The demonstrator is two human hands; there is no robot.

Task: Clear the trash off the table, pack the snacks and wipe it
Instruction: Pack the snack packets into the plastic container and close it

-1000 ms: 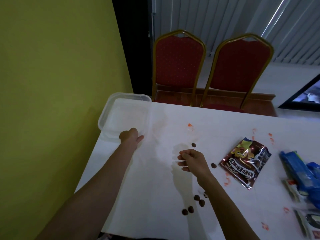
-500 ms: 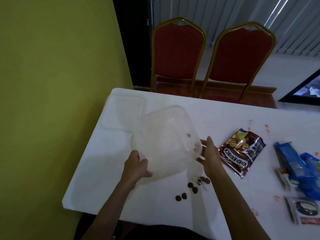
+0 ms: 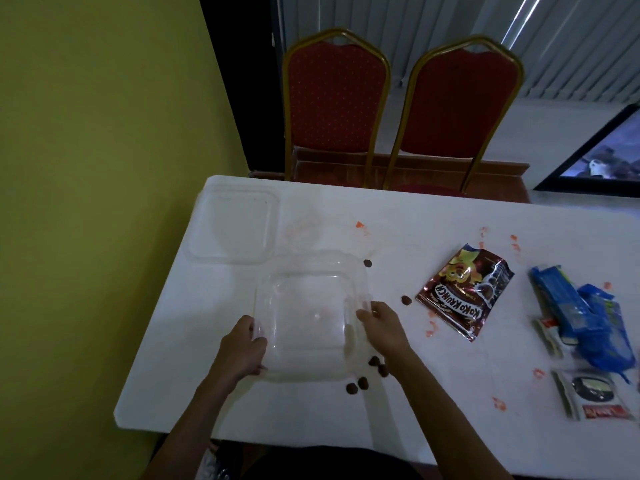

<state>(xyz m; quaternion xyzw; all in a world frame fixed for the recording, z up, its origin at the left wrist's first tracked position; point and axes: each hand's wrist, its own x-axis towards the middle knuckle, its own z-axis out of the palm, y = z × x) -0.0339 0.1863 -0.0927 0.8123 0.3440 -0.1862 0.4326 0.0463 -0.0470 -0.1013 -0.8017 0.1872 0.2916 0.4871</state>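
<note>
left hand (image 3: 242, 348) curled on left rim of tub (image 3: 308, 317) | right hand (image 3: 381, 323) pinches right rim | tub open side up between them on table (image 3: 450, 410) | lid (image 3: 235, 226) just behind

A red left chair (image 3: 337, 98) and right chair (image 3: 460, 105), gold-framed, stand side by side; yellow wall (image 3: 104, 133) at left, grey blinds (image 3: 571, 39) behind, dark-framed screen (image 3: 609, 157) far right

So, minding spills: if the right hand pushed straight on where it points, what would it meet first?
Most likely the clear square plastic container, whose right rim the right hand grips.
</note>
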